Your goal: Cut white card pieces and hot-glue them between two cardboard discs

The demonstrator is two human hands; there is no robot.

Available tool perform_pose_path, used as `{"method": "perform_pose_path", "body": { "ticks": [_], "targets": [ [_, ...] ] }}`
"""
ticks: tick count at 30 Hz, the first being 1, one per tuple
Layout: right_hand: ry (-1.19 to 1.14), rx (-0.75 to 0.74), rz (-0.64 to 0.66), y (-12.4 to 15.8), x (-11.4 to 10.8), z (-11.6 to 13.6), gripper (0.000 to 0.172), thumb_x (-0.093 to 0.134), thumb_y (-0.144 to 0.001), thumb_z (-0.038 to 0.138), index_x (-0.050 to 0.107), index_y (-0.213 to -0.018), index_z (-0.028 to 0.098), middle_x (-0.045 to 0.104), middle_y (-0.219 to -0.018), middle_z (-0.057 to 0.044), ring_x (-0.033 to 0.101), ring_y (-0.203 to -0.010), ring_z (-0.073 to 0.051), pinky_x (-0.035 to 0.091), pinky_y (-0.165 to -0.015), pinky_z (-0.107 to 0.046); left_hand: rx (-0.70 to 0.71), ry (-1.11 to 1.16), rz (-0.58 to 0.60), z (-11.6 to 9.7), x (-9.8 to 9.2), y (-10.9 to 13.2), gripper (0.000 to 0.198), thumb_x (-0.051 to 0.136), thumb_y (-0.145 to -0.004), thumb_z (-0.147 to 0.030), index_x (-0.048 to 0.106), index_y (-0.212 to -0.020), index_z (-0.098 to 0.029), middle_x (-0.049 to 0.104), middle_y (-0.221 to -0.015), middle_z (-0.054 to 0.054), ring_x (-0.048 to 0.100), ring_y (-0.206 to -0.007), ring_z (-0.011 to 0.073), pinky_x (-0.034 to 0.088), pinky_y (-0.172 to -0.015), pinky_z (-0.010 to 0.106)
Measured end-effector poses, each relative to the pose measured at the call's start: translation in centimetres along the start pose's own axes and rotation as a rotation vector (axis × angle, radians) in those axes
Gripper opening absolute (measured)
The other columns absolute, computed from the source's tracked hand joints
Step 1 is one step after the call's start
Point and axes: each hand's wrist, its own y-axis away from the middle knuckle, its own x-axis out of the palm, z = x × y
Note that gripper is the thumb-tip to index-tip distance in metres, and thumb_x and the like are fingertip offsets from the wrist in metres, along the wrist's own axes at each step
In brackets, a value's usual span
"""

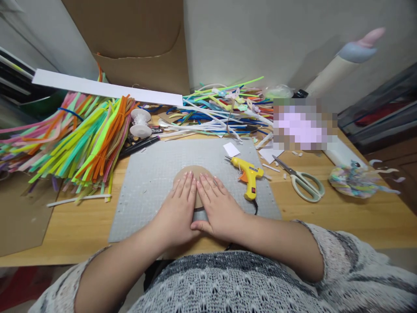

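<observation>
A round brown cardboard disc (197, 170) lies on the grey cutting mat (146, 174). My left hand (180, 208) rests flat on the disc's left part, fingers stretched out. On its right part lies my right hand (218, 204), also flat with extended fingers. The two hands touch or nearly touch near the thumbs. Between the fingers a strip of the disc shows; the rest of it is covered. To the right of my right hand is a yellow glue gun (248, 174), lying on the mat.
Bundles of coloured pipe cleaners (94, 143) fill the left, with more loose ones (221, 113) at the back. Scissors (304, 184) and a fuzzy pastel piece (353, 180) lie on the right. A wire spool (140, 123) stands behind the mat.
</observation>
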Motion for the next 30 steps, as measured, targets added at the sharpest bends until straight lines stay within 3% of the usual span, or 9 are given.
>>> {"method": "perform_pose_path", "body": {
  "ticks": [6,11,15,20,23,27,30],
  "targets": [
    [-0.003,-0.009,-0.012,0.0,-0.2,0.0,0.101,0.037,-0.080,0.073,0.030,-0.142,-0.006,0.023,-0.149,-0.027,0.018,-0.141,-0.036,0.017,-0.116,-0.048,0.025,0.022,-0.069,-0.1,0.2,0.0,0.104,0.052,-0.066,-0.050,0.012,-0.144,0.005,0.007,-0.153,0.029,0.004,-0.143,0.0399,0.016,-0.115,0.051],
    [0.014,-0.016,-0.006,-0.1,-0.4,-0.3,0.097,0.042,-0.081,0.070,0.031,-0.142,-0.004,0.023,-0.150,-0.025,0.020,-0.141,-0.035,0.017,-0.116,-0.048,0.011,0.020,-0.026,0.3,-0.5,0.1,0.104,0.054,-0.069,-0.055,0.015,-0.144,0.005,0.008,-0.153,0.028,0.007,-0.143,0.0386,0.016,-0.116,0.048],
    [0.033,-0.028,0.011,-0.3,-0.9,-0.9,0.079,0.045,-0.087,0.058,0.033,-0.143,0.004,0.029,-0.150,-0.019,0.025,-0.140,-0.031,0.013,-0.116,-0.055,0.069,0.039,0.009,1.6,-1.6,0.2,0.106,0.057,-0.071,-0.063,0.015,-0.147,-0.001,0.011,-0.155,0.022,0.012,-0.144,0.0327,0.019,-0.116,0.043],
    [0.015,-0.037,-0.017,-0.4,-1.5,-2.4,0.050,0.039,-0.095,0.034,0.039,-0.141,0.016,0.037,-0.148,-0.011,0.032,-0.137,-0.029,0.007,-0.112,-0.064,0.017,0.078,-0.091,2.5,-3.1,0.2,0.093,0.048,-0.077,-0.070,0.024,-0.146,-0.011,0.034,-0.149,0.015,0.028,-0.139,0.0301,0.016,-0.115,0.050],
    [0.033,0.058,-0.034,-0.4,-1.9,-3.3,0.047,0.033,-0.094,0.019,0.042,-0.140,0.020,0.038,-0.147,-0.011,0.035,-0.135,-0.032,0.008,-0.108,-0.069,0.002,0.121,-0.163,2.3,-3.9,0.4,0.087,0.048,-0.078,-0.070,0.030,-0.144,-0.015,0.049,-0.140,0.014,0.039,-0.132,0.0295,0.012,-0.114,0.054],
    [0.085,0.188,-0.042,-0.5,-2.5,-3.9,0.052,0.027,-0.091,0.010,0.042,-0.140,0.012,0.035,-0.148,-0.016,0.034,-0.135,-0.034,0.012,-0.108,-0.068,-0.031,0.211,-0.258,2.3,-4.4,0.5,0.059,0.047,-0.088,-0.053,0.043,-0.135,-0.017,0.068,-0.112,0.009,0.056,-0.112,0.0240,0.020,-0.111,0.053],
    [0.059,0.117,-0.027,-0.1,-2.8,-3.3,0.053,0.030,-0.089,0.012,0.041,-0.140,0.007,0.034,-0.148,-0.017,0.034,-0.136,-0.030,0.015,-0.113,-0.059,-0.059,0.239,-0.371,2.5,-4.1,0.3,0.033,0.045,-0.091,-0.031,0.057,-0.119,-0.018,0.070,-0.104,0.006,0.061,-0.102,0.0208,0.034,-0.104,0.049]
  ]
}}
